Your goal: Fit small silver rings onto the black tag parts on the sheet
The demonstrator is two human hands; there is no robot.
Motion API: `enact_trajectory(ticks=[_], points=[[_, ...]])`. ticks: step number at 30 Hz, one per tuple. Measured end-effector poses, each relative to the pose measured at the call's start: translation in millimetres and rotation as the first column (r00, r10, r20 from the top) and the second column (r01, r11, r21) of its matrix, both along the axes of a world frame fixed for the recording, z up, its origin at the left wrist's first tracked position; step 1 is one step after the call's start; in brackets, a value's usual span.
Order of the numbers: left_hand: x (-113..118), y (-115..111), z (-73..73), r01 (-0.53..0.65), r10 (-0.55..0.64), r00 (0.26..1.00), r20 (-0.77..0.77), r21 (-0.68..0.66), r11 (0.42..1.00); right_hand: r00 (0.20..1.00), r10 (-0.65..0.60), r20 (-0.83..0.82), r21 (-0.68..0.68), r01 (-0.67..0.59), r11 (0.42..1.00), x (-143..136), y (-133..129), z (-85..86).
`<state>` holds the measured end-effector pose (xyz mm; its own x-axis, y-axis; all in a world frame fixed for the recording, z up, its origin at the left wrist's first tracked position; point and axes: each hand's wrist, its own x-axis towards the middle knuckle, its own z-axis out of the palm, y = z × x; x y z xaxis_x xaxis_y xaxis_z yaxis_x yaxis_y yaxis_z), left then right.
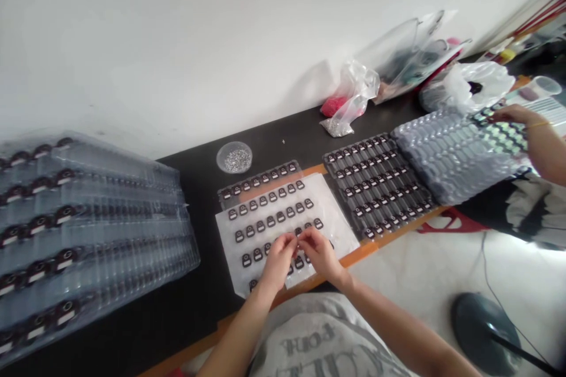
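Observation:
My left hand (281, 256) and my right hand (319, 252) meet over the near part of a clear blister tray with white paper (338, 218) under it. Both are closed, fingertips pinched together almost touching. Whatever they hold is too small or too hidden to make out. Rows of small dark tag-like pieces (271, 221), each with a white rectangle and a ring mark, sit in the tray. My hands and forearms cover some pieces in the nearest rows. Beyond the tray, a round clear dish (234, 157) contains many tiny shiny metal bits.
A tall stack of filled clear trays (132, 230) stands left. Another filled tray (380, 185) lies right, beside stacked clear trays (435, 156) where a co-worker's hand (513, 113) reaches in. Plastic bags (354, 91) stand against the wall. A round dark base (484, 330) is on the floor.

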<state>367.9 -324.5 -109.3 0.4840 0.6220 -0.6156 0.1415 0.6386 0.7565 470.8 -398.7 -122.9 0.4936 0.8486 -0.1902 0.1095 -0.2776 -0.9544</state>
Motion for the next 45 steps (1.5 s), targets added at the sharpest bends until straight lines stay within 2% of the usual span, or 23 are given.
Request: enact_trajectory(ticks=[6, 12, 14, 16, 17, 19, 22, 24, 26, 28, 30, 32, 35, 45], points=[[18, 5, -4.3, 0.018, -0.009, 0.998, -0.059, 0.161, 0.987, 0.982, -0.095, -0.164, 0.027, 0.101, 0.995, 4, 2, -11.0], [28, 9, -18.5, 0.071, -0.062, 0.997, -0.043, 0.249, 0.966, 0.904, -0.160, -0.397, 0.051, 0.196, 0.979, 9, 10, -14.6], [30, 12, -21.5, 0.074, -0.060, 0.996, -0.059, 0.266, 0.961, 0.892, -0.172, -0.418, 0.041, 0.208, 0.977, 9, 11, -16.2], [34, 18, -23.8, 0.093, -0.058, 0.992, -0.110, 0.349, 0.933, 0.898, -0.180, -0.401, 0.018, 0.204, 0.979, 11, 9, -16.6], [36, 22, -25.1, 0.113, -0.058, 0.988, -0.141, 0.426, 0.898, 0.905, -0.187, -0.383, 0.000, 0.203, 0.979, 12, 8, -16.3], [43, 32, -28.8, 0.170, -0.064, 0.979, -0.193, 0.606, 0.777, 0.914, -0.207, -0.350, -0.040, 0.206, 0.978, 14, 2, -14.9], [55, 48, -38.9, 0.302, -0.093, 0.950, -0.298, 0.800, 0.519, 0.911, -0.235, -0.338, -0.074, 0.223, 0.972, 19, -8, -13.3], [63, 56, -48.3, 0.435, -0.102, 0.898, -0.428, 0.832, 0.343, 0.899, -0.254, -0.356, -0.080, 0.241, 0.967, 22, -16, -13.7], [68, 62, -58.2, 0.557, -0.084, 0.829, -0.552, 0.807, 0.194, 0.885, -0.273, -0.377, -0.088, 0.260, 0.962, 24, -22, -14.9], [71, 65, -66.8, 0.635, -0.056, 0.772, -0.633, 0.768, 0.081, 0.876, -0.289, -0.386, -0.099, 0.272, 0.957, 26, -27, -15.8], [72, 66, -72.6, 0.681, -0.037, 0.732, -0.680, 0.733, -0.002, 0.869, -0.300, -0.393, -0.104, 0.282, 0.954, 27, -30, -15.5], [72, 67, -75.5, 0.709, -0.030, 0.702, -0.711, 0.703, -0.057, 0.862, -0.313, -0.399, -0.110, 0.294, 0.949, 28, -32, -14.3], [73, 69, -75.9, 0.736, -0.023, 0.672, -0.740, 0.671, -0.089, 0.855, -0.330, -0.401, -0.120, 0.308, 0.944, 29, -35, -12.5], [73, 71, -74.4, 0.751, -0.058, 0.651, -0.757, 0.654, -0.092, 0.853, -0.325, -0.408, -0.116, 0.305, 0.945, 31, -38, -11.2]])
